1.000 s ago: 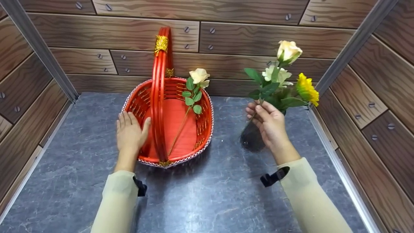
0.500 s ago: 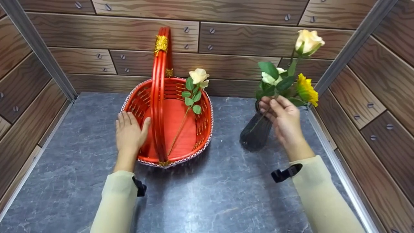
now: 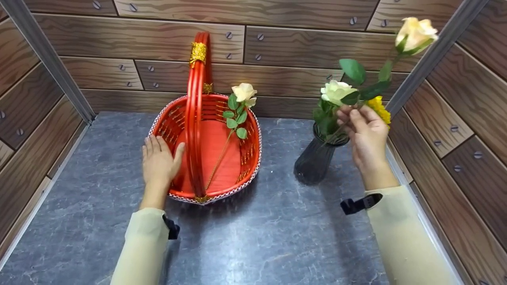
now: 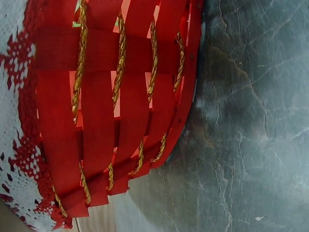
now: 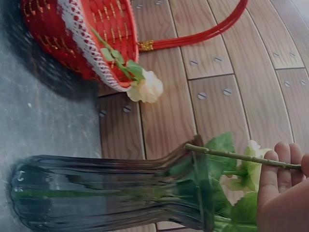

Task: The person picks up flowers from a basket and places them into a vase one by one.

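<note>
My right hand (image 3: 366, 138) pinches the stem (image 5: 231, 154) of a peach rose (image 3: 416, 35) between thumb and fingers. In the right wrist view, the cut end of that stem shows at the rim of the ribbed dark glass vase (image 3: 315, 162). A pale greenish-white flower (image 3: 336, 92) and a yellow flower (image 3: 379, 109), partly behind my hand, stand in the vase. On the left rim of the red woven basket (image 3: 216, 132) rests my left hand (image 3: 158, 166), fingers straight, thumb inside. One cream rose (image 3: 243, 92) leans in the basket, its bloom over the far right rim.
The basket's tall handle (image 3: 194, 114) arches over it, wrapped with gold trim. A grey marbled tabletop (image 3: 237, 245) lies beneath everything. Wood-patterned panels (image 3: 293, 45) wall in the back and sides, with metal strips at the corners.
My right hand has moved right and up, lifting the peach rose, so its stem has come up to the vase's mouth. The left hand and the basket have stayed put.
</note>
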`<state>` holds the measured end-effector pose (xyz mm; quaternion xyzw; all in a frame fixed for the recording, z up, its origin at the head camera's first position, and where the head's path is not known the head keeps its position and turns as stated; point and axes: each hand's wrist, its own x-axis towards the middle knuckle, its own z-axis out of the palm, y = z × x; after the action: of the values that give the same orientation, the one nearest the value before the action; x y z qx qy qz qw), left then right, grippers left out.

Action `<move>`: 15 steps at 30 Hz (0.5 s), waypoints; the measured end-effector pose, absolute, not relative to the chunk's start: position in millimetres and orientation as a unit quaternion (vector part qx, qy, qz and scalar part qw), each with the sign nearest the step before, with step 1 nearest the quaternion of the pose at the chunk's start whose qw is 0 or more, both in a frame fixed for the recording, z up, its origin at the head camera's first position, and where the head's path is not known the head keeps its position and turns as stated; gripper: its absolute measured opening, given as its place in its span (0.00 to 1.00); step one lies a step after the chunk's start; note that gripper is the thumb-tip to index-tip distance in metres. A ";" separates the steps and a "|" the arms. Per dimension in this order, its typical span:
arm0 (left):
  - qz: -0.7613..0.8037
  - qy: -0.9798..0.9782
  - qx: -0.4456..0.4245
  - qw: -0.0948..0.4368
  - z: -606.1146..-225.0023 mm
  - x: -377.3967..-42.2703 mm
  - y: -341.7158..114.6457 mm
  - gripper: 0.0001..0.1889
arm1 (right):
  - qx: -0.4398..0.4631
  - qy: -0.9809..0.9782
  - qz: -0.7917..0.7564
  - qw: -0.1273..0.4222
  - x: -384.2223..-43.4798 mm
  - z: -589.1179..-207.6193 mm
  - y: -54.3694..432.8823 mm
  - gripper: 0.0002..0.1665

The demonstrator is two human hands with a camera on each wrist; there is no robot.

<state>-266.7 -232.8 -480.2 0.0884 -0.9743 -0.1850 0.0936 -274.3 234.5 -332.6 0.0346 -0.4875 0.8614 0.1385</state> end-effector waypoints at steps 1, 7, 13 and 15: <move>-0.185 -0.974 0.088 0.094 -480.1 -266.6 -232.8 0.49 | 0.035 -0.488 0.860 0.144 -274.7 -331.0 235.1 0.10; -0.185 -0.974 0.089 0.098 -479.7 -266.1 -232.8 0.49 | 0.045 -0.485 0.857 0.168 -277.3 -323.9 239.3 0.13; -0.185 -0.974 0.089 0.093 -479.5 -265.6 -232.6 0.49 | 0.042 -0.508 0.839 0.190 -277.9 -325.0 243.0 0.12; -0.185 -0.974 0.088 0.092 -478.8 -266.1 -232.5 0.49 | 0.033 -0.516 0.834 0.191 -276.9 -326.7 243.8 0.12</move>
<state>-266.1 -232.5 -478.8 0.0879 -0.9745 -0.1852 0.0916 -276.9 243.8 -326.7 0.0331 -0.5165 0.8341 0.1908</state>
